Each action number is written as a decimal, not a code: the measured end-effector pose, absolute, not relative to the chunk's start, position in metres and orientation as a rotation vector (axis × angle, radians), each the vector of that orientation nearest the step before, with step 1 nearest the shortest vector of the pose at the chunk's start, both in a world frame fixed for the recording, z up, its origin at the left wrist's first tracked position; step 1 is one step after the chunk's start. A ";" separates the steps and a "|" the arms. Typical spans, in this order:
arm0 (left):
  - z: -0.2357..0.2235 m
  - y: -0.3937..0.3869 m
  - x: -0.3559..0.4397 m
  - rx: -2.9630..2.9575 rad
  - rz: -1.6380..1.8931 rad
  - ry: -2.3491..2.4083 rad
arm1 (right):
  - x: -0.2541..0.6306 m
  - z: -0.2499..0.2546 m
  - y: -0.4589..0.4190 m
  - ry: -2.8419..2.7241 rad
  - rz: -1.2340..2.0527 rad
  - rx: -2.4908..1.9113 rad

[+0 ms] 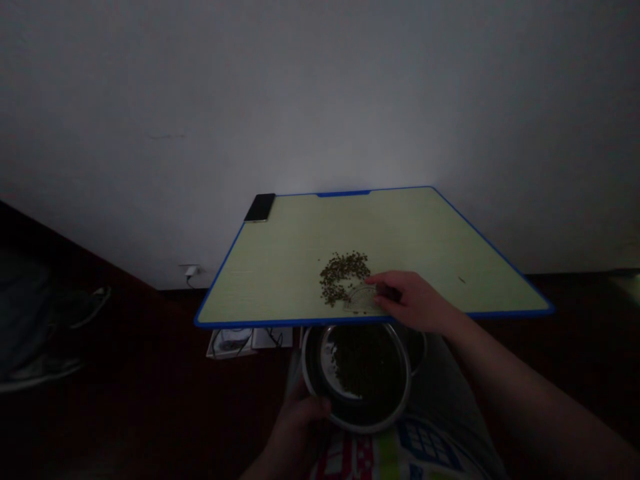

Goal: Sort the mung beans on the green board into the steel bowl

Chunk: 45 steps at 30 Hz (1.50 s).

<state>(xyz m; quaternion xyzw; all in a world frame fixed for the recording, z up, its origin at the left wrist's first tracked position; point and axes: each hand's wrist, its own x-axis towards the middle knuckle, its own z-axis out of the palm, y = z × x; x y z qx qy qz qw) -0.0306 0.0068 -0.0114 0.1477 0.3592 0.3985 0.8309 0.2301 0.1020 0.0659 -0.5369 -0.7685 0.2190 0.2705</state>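
My left hand [305, 420] grips the near-left rim of a round metal bowl [306, 360], its thumb over the edge. Dark green-brown bits [370, 360] lie in the bowl, which is just below the front edge of the pale table [280, 267]. On the tabletop my right hand [400, 297] pinches a clear, half-round plastic protractor [361, 297] laid low against the surface. Left of and beyond the protractor spreads a loose pile of small brown grains [340, 270]. A few grains lie between it and the blue front edge.
A black phone [260, 207] rests at the table's far left corner. A small dark sliver [462, 280] lies at right. Below are another container [417, 350] beside the bowl and open boxes with cables [235, 341]. A person's shoe [50, 368] shows at left.
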 end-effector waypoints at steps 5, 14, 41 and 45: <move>-0.010 0.007 -0.030 0.294 0.854 0.772 | 0.228 0.066 0.102 -2.077 0.611 -1.443; -0.011 0.007 -0.031 0.316 0.846 0.736 | 0.227 0.069 0.096 -2.022 0.770 -1.461; -0.013 0.008 -0.032 0.323 0.852 0.707 | 0.233 0.062 0.095 -1.902 0.396 -1.677; -0.017 0.008 -0.032 0.323 0.865 0.668 | 0.243 0.062 0.093 -1.904 0.440 -1.648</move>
